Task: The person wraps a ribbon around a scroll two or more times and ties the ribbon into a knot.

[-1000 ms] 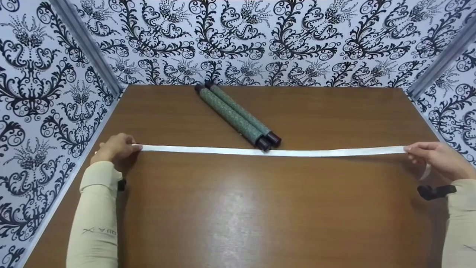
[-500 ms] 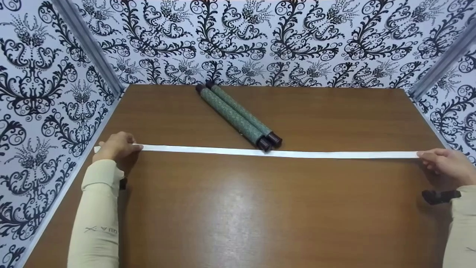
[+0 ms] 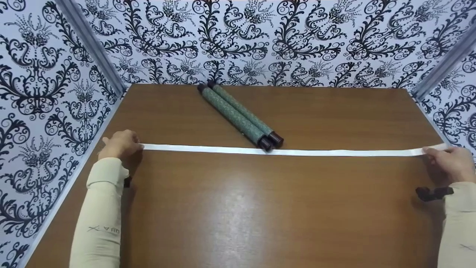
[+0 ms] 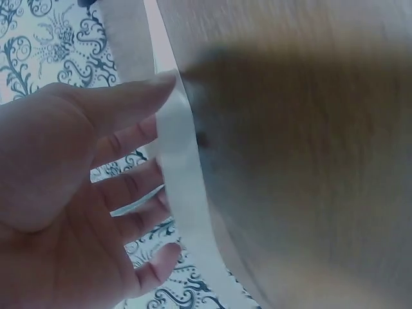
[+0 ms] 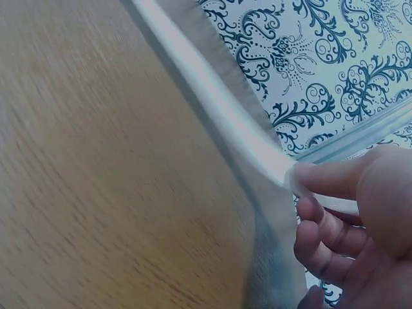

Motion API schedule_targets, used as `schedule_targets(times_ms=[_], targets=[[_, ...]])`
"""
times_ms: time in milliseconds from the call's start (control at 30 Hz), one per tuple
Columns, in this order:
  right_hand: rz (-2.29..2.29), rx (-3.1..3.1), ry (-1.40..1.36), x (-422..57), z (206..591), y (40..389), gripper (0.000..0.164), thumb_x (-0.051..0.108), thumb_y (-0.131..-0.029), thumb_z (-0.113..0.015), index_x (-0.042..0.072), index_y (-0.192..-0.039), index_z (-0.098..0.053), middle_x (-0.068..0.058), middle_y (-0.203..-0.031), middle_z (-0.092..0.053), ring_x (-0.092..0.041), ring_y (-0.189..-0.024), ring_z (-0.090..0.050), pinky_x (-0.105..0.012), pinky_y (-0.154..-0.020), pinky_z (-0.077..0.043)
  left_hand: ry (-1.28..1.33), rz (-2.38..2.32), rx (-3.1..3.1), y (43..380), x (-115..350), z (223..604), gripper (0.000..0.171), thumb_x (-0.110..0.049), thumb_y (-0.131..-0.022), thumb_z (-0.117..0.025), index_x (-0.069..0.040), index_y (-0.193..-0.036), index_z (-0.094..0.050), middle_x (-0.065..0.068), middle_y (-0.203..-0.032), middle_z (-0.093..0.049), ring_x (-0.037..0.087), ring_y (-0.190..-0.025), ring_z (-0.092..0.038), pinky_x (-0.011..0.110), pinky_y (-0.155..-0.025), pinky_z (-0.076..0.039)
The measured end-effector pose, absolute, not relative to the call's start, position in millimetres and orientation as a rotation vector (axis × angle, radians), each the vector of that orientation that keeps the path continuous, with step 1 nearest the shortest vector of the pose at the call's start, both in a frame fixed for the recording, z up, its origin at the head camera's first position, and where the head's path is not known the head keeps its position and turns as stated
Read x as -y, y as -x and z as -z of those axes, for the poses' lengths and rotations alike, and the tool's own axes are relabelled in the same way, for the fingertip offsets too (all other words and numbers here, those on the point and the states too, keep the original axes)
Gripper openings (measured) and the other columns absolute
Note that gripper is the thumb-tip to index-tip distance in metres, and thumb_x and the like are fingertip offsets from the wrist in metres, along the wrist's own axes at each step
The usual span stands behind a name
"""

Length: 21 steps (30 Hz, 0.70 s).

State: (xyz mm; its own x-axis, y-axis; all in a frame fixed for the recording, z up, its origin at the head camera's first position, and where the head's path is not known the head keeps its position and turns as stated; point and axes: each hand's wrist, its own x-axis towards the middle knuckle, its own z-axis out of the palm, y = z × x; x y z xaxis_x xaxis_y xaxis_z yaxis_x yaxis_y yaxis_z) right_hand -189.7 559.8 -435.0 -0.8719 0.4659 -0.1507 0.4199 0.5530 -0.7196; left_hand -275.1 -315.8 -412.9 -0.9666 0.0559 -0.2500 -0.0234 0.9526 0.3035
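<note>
A long flat white ribbon (image 3: 223, 150) stretches from side to side over the wooden table (image 3: 238, 208) in the head view. Near its left end my left hand (image 3: 119, 144) pinches it between thumb and fingers; the left wrist view shows the thumb pressed on the ribbon (image 4: 183, 148), with the other fingers spread behind it. At the far right my right hand (image 3: 452, 162) pinches the other end, and a short tail sticks out past the fingers. In the right wrist view the ribbon (image 5: 219, 103) runs up and away from the thumb and fingertips of the right hand (image 5: 351, 225).
Two green speckled rods (image 3: 234, 111) with dark ends lie side by side, slanting across the back of the table. Their near ends meet the ribbon's back edge in the head view. Black-and-white patterned walls (image 3: 238, 41) enclose the table's back and sides.
My right hand first moved outward, pulling the ribbon straighter, then shifted slightly back and up, its ribbon tail now showing beyond the fingers. My left hand stays nearly in place, still pinching. The rods lie unmoved.
</note>
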Motion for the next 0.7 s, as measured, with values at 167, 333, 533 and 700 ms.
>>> schedule_targets(times_ms=[167, 333, 533, 700], targets=[[-1.071, 2.748, 0.814, -553, 430, 188, 0.038, 0.032, -0.095, -0.058, -0.005, -0.102, -0.063, 0.007, -0.063, -0.06, -0.012, -0.059, -0.054, -0.027, -0.053, -0.044, -0.067, -0.349, -2.94, 276, 302, 411, 0.025, -0.02, -0.087, -0.064, 0.001, -0.097, -0.071, 0.031, -0.109, -0.065, 0.056, -0.108, -0.052, 0.079, -0.096, -0.021], [-0.854, 2.771, 0.762, -539, 423, 191, 0.066, 0.034, -0.095, -0.058, -0.017, -0.134, -0.041, -0.035, -0.118, -0.054, -0.044, -0.101, -0.051, -0.031, -0.069, -0.035, -0.127, -0.31, -2.957, 279, 283, 405, 0.032, -0.024, -0.091, -0.063, 0.003, -0.107, -0.069, 0.032, -0.119, -0.059, 0.056, -0.114, -0.047, 0.074, -0.094, -0.029], [-0.737, 2.811, 0.658, -513, 419, 203, 0.065, 0.032, -0.095, -0.059, -0.016, -0.133, -0.04, -0.04, -0.123, -0.044, -0.055, -0.111, -0.043, -0.056, -0.082, -0.037, -0.21, -0.326, -2.91, 283, 256, 401, 0.032, -0.023, -0.093, -0.065, 0.002, -0.112, -0.067, 0.027, -0.117, -0.064, 0.049, -0.112, -0.056, 0.065, -0.094, -0.041], [-0.726, 2.828, 0.648, -493, 416, 212, 0.071, 0.033, -0.093, -0.063, -0.013, -0.139, -0.034, -0.045, -0.13, -0.032, -0.061, -0.123, -0.029, -0.072, -0.096, -0.024, -0.29, -0.359, -2.88, 286, 232, 403, 0.028, -0.018, -0.092, -0.066, 0.002, -0.112, -0.067, 0.023, -0.113, -0.068, 0.043, -0.106, -0.062, 0.057, -0.091, -0.048]])
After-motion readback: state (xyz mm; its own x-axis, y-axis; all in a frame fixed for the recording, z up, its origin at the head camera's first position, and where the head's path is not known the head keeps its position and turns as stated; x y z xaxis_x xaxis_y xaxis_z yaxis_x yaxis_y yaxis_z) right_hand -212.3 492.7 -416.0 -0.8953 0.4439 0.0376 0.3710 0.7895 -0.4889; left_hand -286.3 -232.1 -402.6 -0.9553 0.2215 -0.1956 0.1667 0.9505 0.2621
